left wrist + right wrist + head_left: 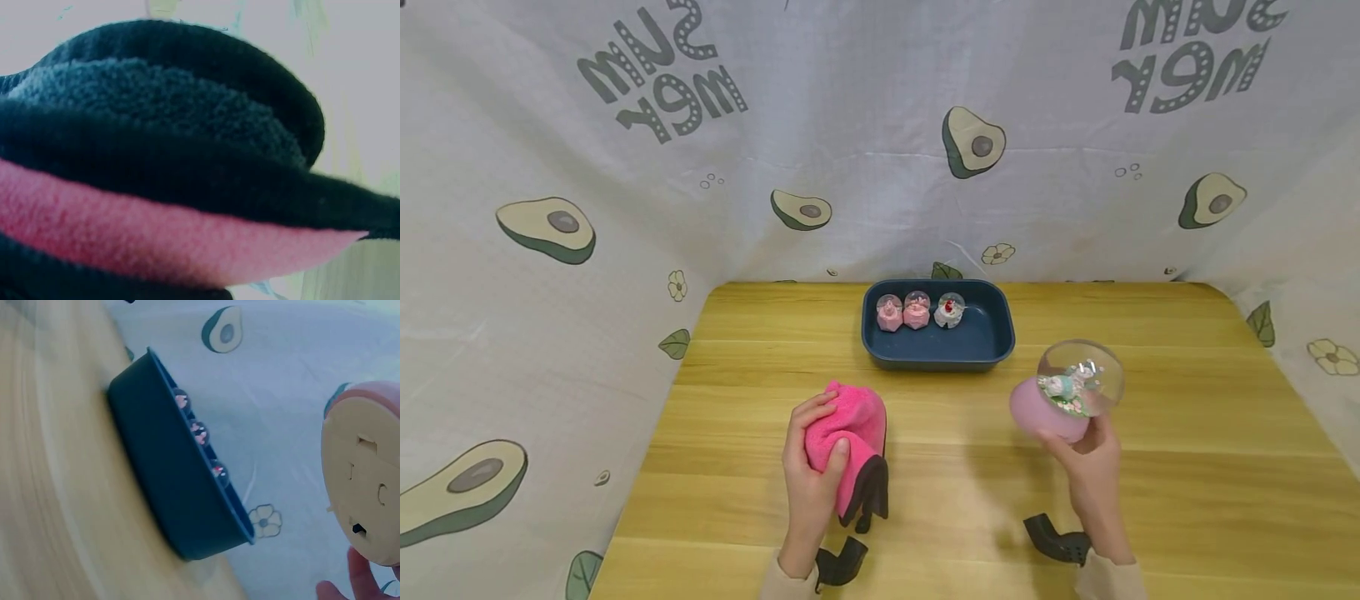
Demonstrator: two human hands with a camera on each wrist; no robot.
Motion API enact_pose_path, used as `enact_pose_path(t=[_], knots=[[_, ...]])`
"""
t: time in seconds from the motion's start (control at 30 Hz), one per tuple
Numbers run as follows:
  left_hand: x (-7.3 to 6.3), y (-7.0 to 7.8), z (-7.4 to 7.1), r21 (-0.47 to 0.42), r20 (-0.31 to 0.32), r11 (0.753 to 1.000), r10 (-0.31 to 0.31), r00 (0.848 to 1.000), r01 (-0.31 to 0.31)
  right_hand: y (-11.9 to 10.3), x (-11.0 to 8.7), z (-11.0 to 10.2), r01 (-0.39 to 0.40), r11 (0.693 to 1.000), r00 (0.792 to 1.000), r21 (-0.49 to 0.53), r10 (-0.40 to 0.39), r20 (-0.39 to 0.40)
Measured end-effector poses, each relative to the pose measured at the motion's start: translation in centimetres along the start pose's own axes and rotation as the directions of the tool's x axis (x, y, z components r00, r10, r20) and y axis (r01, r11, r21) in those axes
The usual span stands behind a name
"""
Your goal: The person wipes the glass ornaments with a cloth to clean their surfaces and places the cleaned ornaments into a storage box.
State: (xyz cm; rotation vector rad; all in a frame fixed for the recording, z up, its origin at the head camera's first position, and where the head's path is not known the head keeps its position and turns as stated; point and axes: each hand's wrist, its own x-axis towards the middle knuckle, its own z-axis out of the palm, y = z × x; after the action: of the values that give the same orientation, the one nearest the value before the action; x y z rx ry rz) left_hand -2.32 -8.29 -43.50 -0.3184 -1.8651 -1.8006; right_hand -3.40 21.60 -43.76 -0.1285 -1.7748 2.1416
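My left hand [811, 467] grips a bunched pink cloth [853, 417] with a dark trim, thumb laid over its front. Close up in the left wrist view, the folds of this cloth [156, 231] show pink and dark fleece. Raised over the table's right side, my right hand [1093, 475] holds a large snow globe [1078, 379] by its pink base. The globe is tilted, with small white figures inside the clear dome. Its cream underside [365, 481] faces the right wrist camera, with fingertips [359, 575] below it.
A dark blue tray [936, 364] stands at the back of the wooden table [737, 383]. Inside are three small globes: two pink-based ones [890, 315] and a white one [948, 317]. A white curtain printed with avocados [865, 108] hangs behind and beside the table.
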Motion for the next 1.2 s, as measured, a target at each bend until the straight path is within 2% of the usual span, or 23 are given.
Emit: enact_pose_path(t=[0.2,0.5,0.63,0.83,0.93,1.07,1.17,1.2], knots=[[0.0,0.1,0.1,-0.001,0.002,1.000,-0.006,1.000,0.006,-1.3,-0.3,0.1,0.041,0.997,0.998,0.062,-0.043,0.035],[0.2,0.1,0.2,-0.015,-0.006,1.000,0.014,1.000,-0.014,-2.5,-0.6,0.0,0.129,0.989,0.971,0.067,-0.140,0.196],[0.4,0.1,0.3,-0.022,-0.007,1.000,0.017,1.000,-0.017,-3.0,-0.9,0.3,0.136,0.990,0.972,0.029,-0.139,0.191],[0.7,0.3,0.5,-0.022,-0.008,1.000,0.021,1.000,-0.021,-3.4,-1.2,1.0,0.170,0.983,0.960,0.065,-0.180,0.216],[0.9,0.4,0.5,-0.021,-0.013,0.999,0.029,0.999,-0.030,-3.7,-1.3,1.2,0.169,0.984,0.960,0.063,-0.179,0.214],[1.2,0.6,0.6,-0.022,-0.019,0.999,0.030,0.999,-0.030,-4.0,-1.3,1.5,0.183,0.977,0.948,0.105,-0.204,0.244],[1.6,0.8,0.8,-0.029,-0.019,0.999,0.029,0.999,-0.030,-3.6,-1.2,1.6,0.222,0.955,0.912,0.195,-0.274,0.306],[1.7,0.9,0.9,-0.030,-0.018,0.999,0.026,0.999,-0.027,-3.5,-1.2,1.6,0.225,0.955,0.906,0.195,-0.278,0.320]])
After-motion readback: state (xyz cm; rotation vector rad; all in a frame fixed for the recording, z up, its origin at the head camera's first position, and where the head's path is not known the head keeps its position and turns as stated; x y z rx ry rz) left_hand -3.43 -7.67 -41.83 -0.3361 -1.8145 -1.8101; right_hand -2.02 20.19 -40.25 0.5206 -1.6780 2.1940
